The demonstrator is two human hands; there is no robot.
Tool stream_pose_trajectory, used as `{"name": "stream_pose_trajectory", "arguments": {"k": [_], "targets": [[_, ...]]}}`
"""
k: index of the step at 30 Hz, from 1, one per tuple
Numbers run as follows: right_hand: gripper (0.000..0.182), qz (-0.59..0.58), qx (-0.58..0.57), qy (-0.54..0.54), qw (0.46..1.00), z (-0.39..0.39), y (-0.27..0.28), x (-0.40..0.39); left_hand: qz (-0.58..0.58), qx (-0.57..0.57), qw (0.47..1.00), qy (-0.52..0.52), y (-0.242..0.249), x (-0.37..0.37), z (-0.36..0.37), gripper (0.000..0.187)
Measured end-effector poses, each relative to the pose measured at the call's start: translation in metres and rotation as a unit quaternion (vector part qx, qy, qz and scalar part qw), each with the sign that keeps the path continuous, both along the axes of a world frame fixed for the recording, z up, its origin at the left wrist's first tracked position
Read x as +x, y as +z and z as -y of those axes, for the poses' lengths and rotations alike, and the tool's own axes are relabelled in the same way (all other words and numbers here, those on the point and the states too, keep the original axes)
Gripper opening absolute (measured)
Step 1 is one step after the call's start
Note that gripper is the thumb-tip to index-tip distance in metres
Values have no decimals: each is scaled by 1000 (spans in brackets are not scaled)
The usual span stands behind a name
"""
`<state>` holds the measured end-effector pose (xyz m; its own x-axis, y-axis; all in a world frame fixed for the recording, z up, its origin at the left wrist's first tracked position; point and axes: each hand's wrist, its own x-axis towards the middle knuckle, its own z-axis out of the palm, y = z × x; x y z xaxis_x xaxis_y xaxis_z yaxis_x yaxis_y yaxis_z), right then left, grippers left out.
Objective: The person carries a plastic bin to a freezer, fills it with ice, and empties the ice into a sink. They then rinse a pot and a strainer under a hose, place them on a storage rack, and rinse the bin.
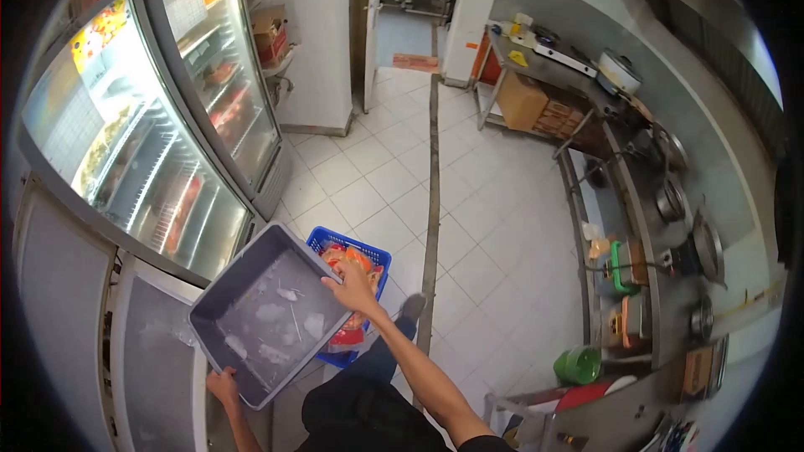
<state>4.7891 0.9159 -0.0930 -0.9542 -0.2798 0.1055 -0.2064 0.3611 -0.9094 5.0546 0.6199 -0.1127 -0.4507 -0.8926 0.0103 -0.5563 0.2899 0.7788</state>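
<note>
Both hands closed on the rim of a grey plastic tub (266, 315): left hand (223, 386) gripping the near corner at lower left of the frame, right hand (355, 286) curled over the far right edge, just left of centre. Tub held between the two grips, tilted so the open inside faces up toward the camera, spanning the lower-left middle of the frame. Holding only a few pale, icy-looking scraps stuck to the bottom. Rectangular, deep-walled, dull grey, with rounded corners and a frosted sheen across the base.

Directly behind and under the tub's right edge, a blue slotted basket (339, 242) standing on the white tiled floor (469, 226), filled with red and orange packets; partly hidden by the tub and the right forearm. Along the left of the frame, glass-door fridges (167, 125) with stocked shelves. Down the right side, a steel counter (636, 226) carrying pots and pans, with a green bucket (578, 364) near its lower end.
</note>
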Motion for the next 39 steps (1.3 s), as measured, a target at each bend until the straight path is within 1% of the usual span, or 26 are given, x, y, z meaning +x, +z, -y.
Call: {"name": "stream_pose_trajectory", "arguments": {"k": [1,3,4,5,6,7,8,9,10,11,12,14,17,21,23,24,26,27,29,30,31,32,33,35,38,39], "targets": [[31,-25,-21,-4,999,-9,-6,-21,6,2,1000,10,-6,-19,-9,8],[31,-44,-36,1,998,-26,-10,-67,-59,73,996,8,-9,-62,-33,8],[31,-36,-48,10,998,-33,-7,-92,-12,4,1000,-3,-19,-78,-41,8],[30,-22,-60,14,998,-40,-5,-115,-3,8,1000,1,-16,-98,-57,8],[30,-38,-93,10,995,-44,-6,-136,31,30,998,55,-8,-119,-76,10],[30,-31,-87,11,996,-51,-4,-158,62,53,991,108,-4,-141,-93,11],[30,-3,-75,33,997,-59,0,-182,38,47,993,98,-42,-138,-82,15],[30,20,-64,54,996,-66,5,-208,36,50,994,95,-38,-167,-97,15],[30,69,-73,75,992,-72,5,-235,-6,63,992,106,-26,-194,-119,15],[30,71,-73,78,992,-80,5,-263,-48,75,989,119,-15,-218,-134,16],[29,86,-77,94,989,-85,3,-291,-46,71,989,124,-17,-234,-140,16],[28,94,-88,116,985,-93,0,-356,26,28,989,143,-30,-281,-146,14],[27,80,-99,128,984,-109,-12,-455,22,38,979,198,-11,-394,-183,14],[26,139,-91,169,971,-131,-21,-625,-41,77,978,190,-33,-537,-213,13],[26,73,-123,182,973,-139,-16,-704,-17,17,980,197,-32,-614,-231,12],[26,64,-122,184,973,-144,-10,-750,-25,18,980,198,-28,-662,-244,12],[26,83,-65,228,968,-159,3,-837,-199,145,950,192,-18,-752,-276,12],[26,78,-64,228,969,-166,7,-882,-204,146,949,191,-6,-808,-293,12],[32,35,-39,194,980,-181,6,-971,-199,84,957,195,28,-911,-325,16],[33,56,-38,196,978,-190,4,-1018,-47,68,976,199,-20,-922,-297,18],[34,76,-35,197,977,-203,6,-1065,-83,91,972,203,-13,-974,-308,17],[34,81,-30,188,978,-216,17,-1110,-75,93,978,169,-9,-1021,-314,15],[35,83,-24,181,980,-231,26,-1154,-78,101,976,174,0,-1075,-325,15],[31,98,-10,146,984,-257,23,-1245,-183,187,951,167,16,-1187,-348,11],[20,91,-22,120,988,-298,38,-1376,-208,223,943,131,19,-1346,-372,9],[16,69,-11,108,992,-310,44,-1424,-173,238,947,126,8,-1397,-373,8]]}}
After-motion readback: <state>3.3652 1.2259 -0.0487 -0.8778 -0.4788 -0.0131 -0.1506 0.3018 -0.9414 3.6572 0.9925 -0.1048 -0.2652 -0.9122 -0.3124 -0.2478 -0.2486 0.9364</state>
